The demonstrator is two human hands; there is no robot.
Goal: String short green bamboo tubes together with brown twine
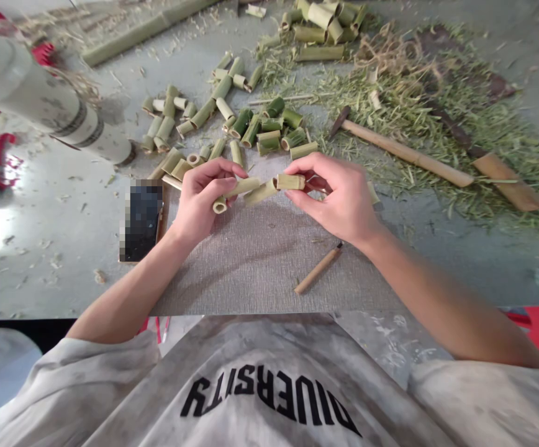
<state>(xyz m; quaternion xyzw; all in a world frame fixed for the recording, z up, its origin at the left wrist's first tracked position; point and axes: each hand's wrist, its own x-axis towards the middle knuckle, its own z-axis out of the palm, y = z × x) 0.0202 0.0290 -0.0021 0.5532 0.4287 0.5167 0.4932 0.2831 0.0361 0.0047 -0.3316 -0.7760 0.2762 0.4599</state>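
Between thumb and fingers, my left hand (211, 192) grips a chain of short pale bamboo tubes (261, 192); one tube end with its round hole points down near my thumb. My right hand (332, 186) pinches a short bamboo piece (290, 182) at the chain's right end, touching its neighbour. Whether the two are joined cannot be made out. Just beyond my hands lie several loose cut bamboo pieces (269, 143). Below my right hand, a small wood-handled carving tool (318, 270) rests on the grey mat (236, 267).
A hammer (404, 152) and a wood-handled blade (507, 180) lie on green shavings (372, 124) at right. Joined bamboo figures (167, 118) sit behind my left hand. A phone (141, 220), a white patterned bottle (50, 93) and a long bamboo pole (143, 34) are at left.
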